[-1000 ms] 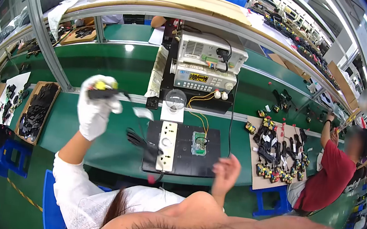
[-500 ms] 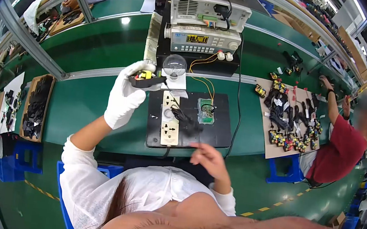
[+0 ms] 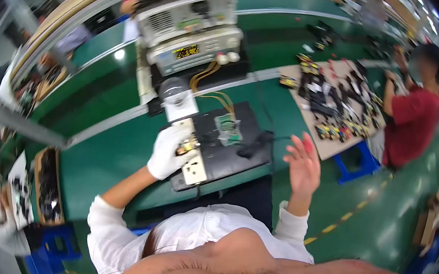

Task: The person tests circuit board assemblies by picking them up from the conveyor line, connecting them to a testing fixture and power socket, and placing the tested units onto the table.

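My left hand (image 3: 169,153), in a white glove, is closed around a small electronic assembly (image 3: 187,146) with yellow and dark parts, blurred by motion. It is over the white power strip (image 3: 194,171) on the black mat (image 3: 227,162). My right hand (image 3: 304,164) is bare and raised near the table's front edge, fingers spread, holding nothing. Left of it lies a bundled black cable (image 3: 256,145) on the mat's right side, one end stretching toward my fingers. A green circuit board (image 3: 228,129) lies on the mat behind the strip.
Stacked test instruments (image 3: 191,51) stand at the back, with a clear glass bulb (image 3: 174,92) before them. A board of wired assemblies (image 3: 338,105) lies to the right, beside a person in a red shirt (image 3: 414,117). A box of black parts (image 3: 50,187) is at left.
My left hand has come down with the assembly to the power strip. My right hand has moved right and opened out. The cable bundle has shifted right across the mat. The view has turned.
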Motion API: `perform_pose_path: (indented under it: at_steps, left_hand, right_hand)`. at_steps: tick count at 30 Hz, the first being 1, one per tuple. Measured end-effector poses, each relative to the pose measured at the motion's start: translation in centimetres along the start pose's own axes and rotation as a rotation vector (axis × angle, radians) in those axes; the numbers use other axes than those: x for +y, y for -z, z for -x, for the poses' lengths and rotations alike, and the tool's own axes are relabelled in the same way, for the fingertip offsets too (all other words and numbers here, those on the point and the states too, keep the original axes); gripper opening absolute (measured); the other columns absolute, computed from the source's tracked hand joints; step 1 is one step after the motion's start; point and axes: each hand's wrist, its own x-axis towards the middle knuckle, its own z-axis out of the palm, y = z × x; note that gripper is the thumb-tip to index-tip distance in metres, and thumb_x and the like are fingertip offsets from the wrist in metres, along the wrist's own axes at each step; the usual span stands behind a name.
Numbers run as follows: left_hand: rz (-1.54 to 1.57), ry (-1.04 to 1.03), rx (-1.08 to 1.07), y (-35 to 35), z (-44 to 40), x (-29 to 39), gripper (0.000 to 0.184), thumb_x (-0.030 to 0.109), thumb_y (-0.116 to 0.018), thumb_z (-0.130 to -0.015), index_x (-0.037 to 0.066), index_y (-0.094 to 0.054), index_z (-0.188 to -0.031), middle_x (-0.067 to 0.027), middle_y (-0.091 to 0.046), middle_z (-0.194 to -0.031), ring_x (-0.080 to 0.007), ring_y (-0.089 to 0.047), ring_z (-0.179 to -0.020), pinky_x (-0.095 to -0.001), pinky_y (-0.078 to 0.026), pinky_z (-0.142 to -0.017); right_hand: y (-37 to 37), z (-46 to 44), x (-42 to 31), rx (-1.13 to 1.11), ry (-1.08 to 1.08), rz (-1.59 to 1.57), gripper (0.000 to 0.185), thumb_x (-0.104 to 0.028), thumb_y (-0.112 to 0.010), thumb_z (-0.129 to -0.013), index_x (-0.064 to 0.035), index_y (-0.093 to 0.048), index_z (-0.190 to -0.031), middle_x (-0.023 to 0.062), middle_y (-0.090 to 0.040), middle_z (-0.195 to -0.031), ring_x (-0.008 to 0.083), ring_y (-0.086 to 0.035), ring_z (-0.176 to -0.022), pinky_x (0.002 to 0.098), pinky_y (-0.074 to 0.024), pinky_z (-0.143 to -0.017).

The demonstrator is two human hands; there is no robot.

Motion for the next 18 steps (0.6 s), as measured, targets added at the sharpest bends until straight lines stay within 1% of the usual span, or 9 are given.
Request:
perform_pose_path:
  at_steps: [2,3,4,6,9,10,11,13,18]
  left_hand:
    - [0.052,0.048,0.063,-0.5,0.2,-0.4,0.054,0.022,-0.082,-0.069,0.002,-0.061,-0.115,-0.0191,-0.063,-0.115,-0.0385,-0.056,-0.112,-0.0455,-0.043,-0.098]
    - [0.11,0.148,0.073,-0.5,0.3,0.0,0.053,0.027,-0.08,-0.073,0.0,-0.061,-0.116,-0.0201,-0.062,-0.118,-0.0382,-0.055,-0.114,-0.0457,-0.042,-0.1]
    - [0.046,0.124,0.053,-0.8,1.2,-0.6,0.056,0.037,-0.071,-0.084,-0.001,-0.057,-0.123,-0.0221,-0.057,-0.124,-0.0382,-0.052,-0.119,-0.0442,-0.04,-0.102]
    - [0.063,0.174,0.078,-1.5,1.9,-0.8,0.061,0.043,-0.069,-0.085,-0.002,-0.056,-0.124,-0.0226,-0.056,-0.126,-0.0385,-0.052,-0.12,-0.0435,-0.039,-0.103]
    - [0.129,0.22,0.116,-2.3,2.4,-1.3,0.065,0.042,-0.072,-0.083,-0.002,-0.053,-0.128,-0.0238,-0.054,-0.129,-0.0363,-0.051,-0.123,-0.0419,-0.038,-0.105]
    - [0.16,0.234,0.118,-2.5,2.7,-1.6,0.066,0.038,-0.075,-0.081,-0.002,-0.053,-0.129,-0.0224,-0.054,-0.13,-0.0323,-0.05,-0.124,-0.0402,-0.037,-0.107]
    - [0.167,0.238,0.121,-2.7,2.9,-1.9,0.066,0.038,-0.075,-0.081,-0.002,-0.053,-0.129,-0.0224,-0.054,-0.13,-0.0323,-0.05,-0.124,-0.0402,-0.037,-0.107]
    - [0.388,0.397,0.094,-2.9,3.1,-2.1,0.064,0.033,-0.077,-0.08,-0.002,-0.053,-0.128,-0.0199,-0.054,-0.132,-0.0293,-0.049,-0.126,-0.0393,-0.037,-0.107]
    - [0.41,0.412,0.07,-2.4,2.9,-1.8,0.062,0.029,-0.08,-0.078,-0.001,-0.054,-0.125,-0.0164,-0.056,-0.129,-0.0275,-0.046,-0.129,-0.0392,-0.035,-0.109]
  right_hand:
    - [0.0,-0.3,-0.2,0.043,-0.032,0.09,0.061,-0.027,-0.048,-0.099,0.0063,-0.028,-0.146,0.0284,-0.047,-0.138,0.0321,-0.058,-0.115,0.0397,-0.0521,-0.087]
    - [-0.4,-0.4,-0.1,0.074,-0.035,0.12,0.057,-0.026,-0.045,-0.101,0.006,-0.029,-0.145,0.0279,-0.048,-0.137,0.0312,-0.06,-0.113,0.039,-0.0527,-0.085]
    - [-0.2,-0.5,0.0,0.068,-0.014,0.168,0.054,-0.024,-0.042,-0.102,0.0056,-0.029,-0.145,0.0279,-0.047,-0.138,0.0308,-0.06,-0.112,0.0388,-0.0526,-0.086]
    - [-0.3,-0.7,0.3,0.085,0.022,0.218,0.046,-0.02,-0.039,-0.104,0.0036,-0.035,-0.143,0.0255,-0.053,-0.133,0.028,-0.064,-0.106,0.0365,-0.0525,-0.084]
    - [0.8,-0.6,0.6,0.078,0.028,0.301,0.042,-0.021,-0.042,-0.104,0.0025,-0.042,-0.138,0.0218,-0.06,-0.125,0.0248,-0.066,-0.098,0.0331,-0.0519,-0.079]
    - [0.3,-0.6,0.6,0.139,0.034,0.276,0.034,-0.02,-0.046,-0.102,0.0011,-0.049,-0.13,0.0162,-0.066,-0.112,0.0206,-0.066,-0.086,0.0304,-0.0504,-0.074]
    - [0.6,-0.6,0.6,0.137,0.031,0.284,0.034,-0.02,-0.046,-0.102,0.0011,-0.049,-0.13,0.0162,-0.066,-0.112,0.0206,-0.066,-0.086,0.0304,-0.0504,-0.074]
    - [1.8,-0.5,1.3,0.118,0.045,0.268,0.029,-0.018,-0.049,-0.101,0.0,-0.054,-0.123,0.0117,-0.067,-0.103,0.018,-0.063,-0.077,0.0294,-0.0491,-0.071]
    - [1.0,-1.1,2.4,0.187,0.08,0.115,0.024,-0.019,-0.051,-0.101,-0.0028,-0.06,-0.116,0.0065,-0.065,-0.099,0.014,-0.057,-0.078,0.0277,-0.0471,-0.07]
